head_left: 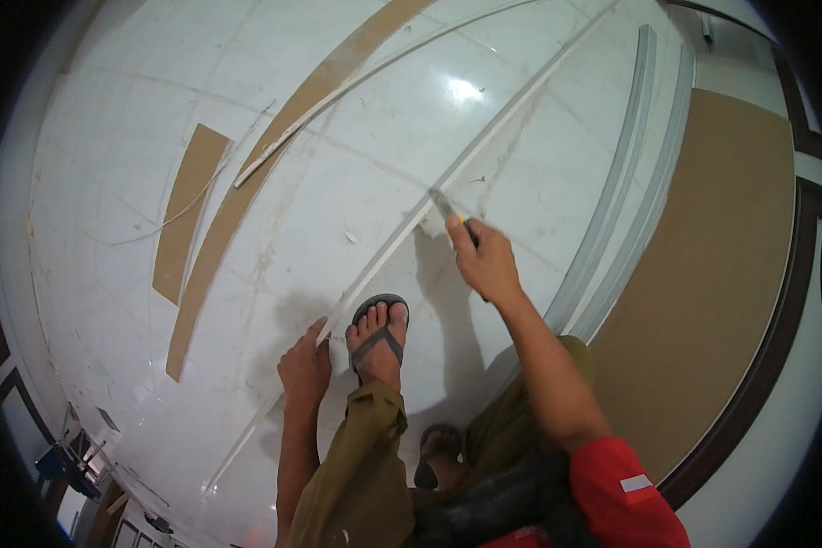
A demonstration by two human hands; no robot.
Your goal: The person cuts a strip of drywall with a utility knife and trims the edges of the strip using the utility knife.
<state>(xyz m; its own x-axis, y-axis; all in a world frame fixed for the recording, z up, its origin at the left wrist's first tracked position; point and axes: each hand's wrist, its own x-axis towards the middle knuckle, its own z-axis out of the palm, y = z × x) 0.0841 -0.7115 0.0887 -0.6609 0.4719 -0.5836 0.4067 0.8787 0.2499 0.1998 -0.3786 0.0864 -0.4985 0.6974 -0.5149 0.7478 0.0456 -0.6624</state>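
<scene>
A long white strip (393,245) is lying slantwise across the floor (539,219). The left hand (304,370) is grasping the strip toward its near end, while the right hand (484,260) is gripping a knife (443,205), its blade meeting the strip farther up. A sandalled foot (391,365) is resting just right of the strip. Two brown boards (192,215) are lying left of it.

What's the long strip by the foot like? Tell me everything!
The strip is whitish, narrow and nearly straight, with a greyish side; its material is unclear. It slants across the floor, lower left to upper right. The left hand touches its lower part; the blade in the right hand seems to meet it farther up.
</scene>
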